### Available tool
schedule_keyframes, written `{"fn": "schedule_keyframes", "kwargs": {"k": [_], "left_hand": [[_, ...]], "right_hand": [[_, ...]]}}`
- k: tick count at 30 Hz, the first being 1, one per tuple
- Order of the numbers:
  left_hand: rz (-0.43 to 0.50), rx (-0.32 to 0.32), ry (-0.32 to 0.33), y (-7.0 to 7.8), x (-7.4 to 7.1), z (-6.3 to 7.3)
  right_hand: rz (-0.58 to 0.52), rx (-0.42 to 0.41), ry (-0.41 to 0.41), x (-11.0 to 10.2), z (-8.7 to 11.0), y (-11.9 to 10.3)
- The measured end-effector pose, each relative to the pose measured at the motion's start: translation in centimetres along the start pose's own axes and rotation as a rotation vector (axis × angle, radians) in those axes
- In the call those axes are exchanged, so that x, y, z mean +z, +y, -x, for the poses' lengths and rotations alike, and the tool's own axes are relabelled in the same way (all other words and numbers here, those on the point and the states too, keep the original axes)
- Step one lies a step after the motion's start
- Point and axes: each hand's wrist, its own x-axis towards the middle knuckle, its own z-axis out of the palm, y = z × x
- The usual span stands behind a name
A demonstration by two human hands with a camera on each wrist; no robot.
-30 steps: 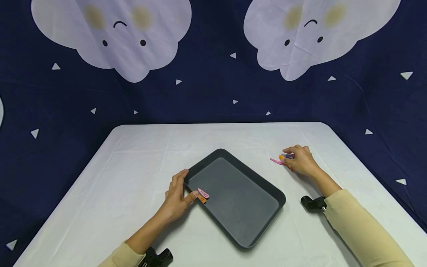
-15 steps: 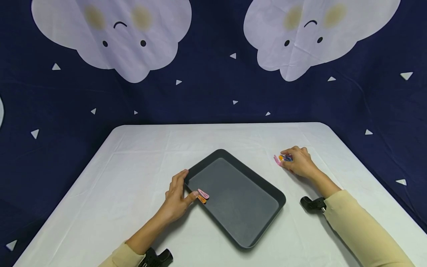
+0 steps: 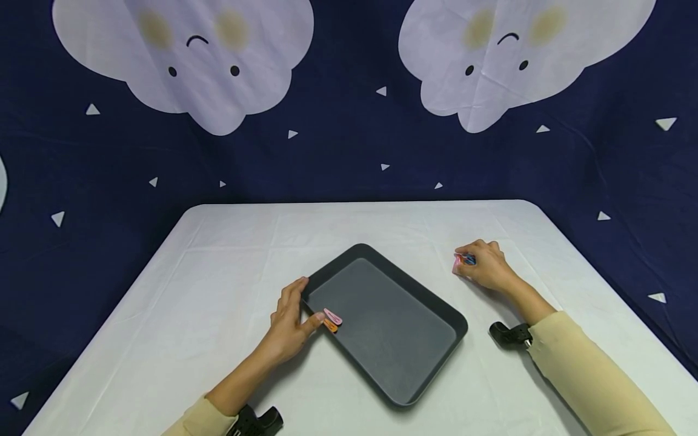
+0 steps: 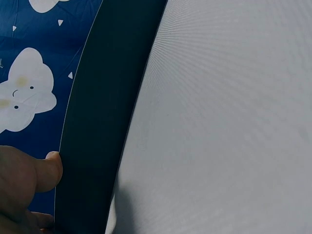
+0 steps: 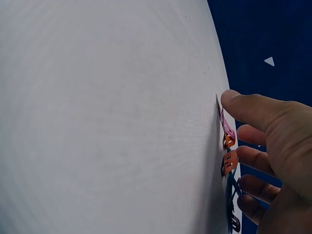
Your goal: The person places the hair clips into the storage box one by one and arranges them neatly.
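A dark grey baking tray (image 3: 382, 327) sits at an angle on the white table. My left hand (image 3: 289, 321) holds it at its left corner, thumb and fingertips on the rim. Just inside that edge, near the thumb, lie a pink hair clip (image 3: 333, 316) and an orange hair clip (image 3: 330, 326). To the tray's right, my right hand (image 3: 487, 265) has its fingers bent round several hair clips (image 3: 468, 259) at the tabletop. In the right wrist view, a pink clip (image 5: 226, 124), an orange clip (image 5: 230, 162) and blue ones show by the thumb and fingers.
A white cloth (image 3: 218, 272) covers the table. Behind the far edge hangs a dark blue backdrop (image 3: 349, 157) with clouds and small white triangles. Black wrist-worn devices (image 3: 511, 334) stick out below both sleeves.
My right hand has drawn slightly left and its fingers have closed in on the hair clips, bunching the pink one closer. The left hand and the tray stay still.
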Motion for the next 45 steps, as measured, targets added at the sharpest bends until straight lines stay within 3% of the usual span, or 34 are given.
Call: {"fn": "schedule_keyframes", "kwargs": {"k": [45], "left_hand": [[-0.009, 0.011, 0.005, 0.16, -0.08, 0.04]], "right_hand": [[0.019, -0.008, 0.041, 0.11, 0.34, -0.09]]}}
